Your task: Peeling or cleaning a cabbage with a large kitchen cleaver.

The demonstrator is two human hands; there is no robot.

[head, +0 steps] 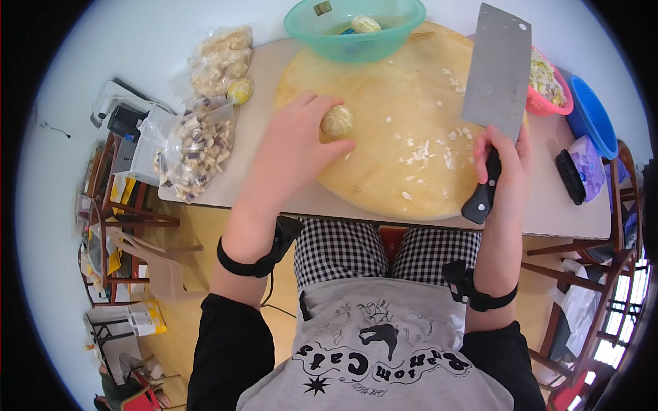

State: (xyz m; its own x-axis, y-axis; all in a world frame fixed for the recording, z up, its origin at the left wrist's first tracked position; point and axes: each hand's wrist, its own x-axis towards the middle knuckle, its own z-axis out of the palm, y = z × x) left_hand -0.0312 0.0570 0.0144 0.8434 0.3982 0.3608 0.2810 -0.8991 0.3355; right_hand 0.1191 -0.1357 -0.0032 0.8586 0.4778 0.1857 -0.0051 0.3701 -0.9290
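Observation:
My left hand (303,141) curves around the side of a pale round peeled fruit or vegetable (337,121), thumb and fingers spread about it, on the left part of a round wooden cutting board (370,169). Whether it grips the piece cannot be told. My right hand (506,159) holds a cleaver (496,72) by its black handle, blade pointing away from me above the board's right side. Small white chopped bits (420,151) lie scattered on the board. At the far edge stands a translucent green bowl (354,49) with another pale peeled piece (365,24) in it.
Left of the board lie plastic bags of diced purple-white pieces (198,149) and pale food (221,61), beside a yellow-green round item (240,91). On the right are a pink basket (558,105) of chopped food, a blue basin (591,115), a black object (569,177) and a purple bag (587,167).

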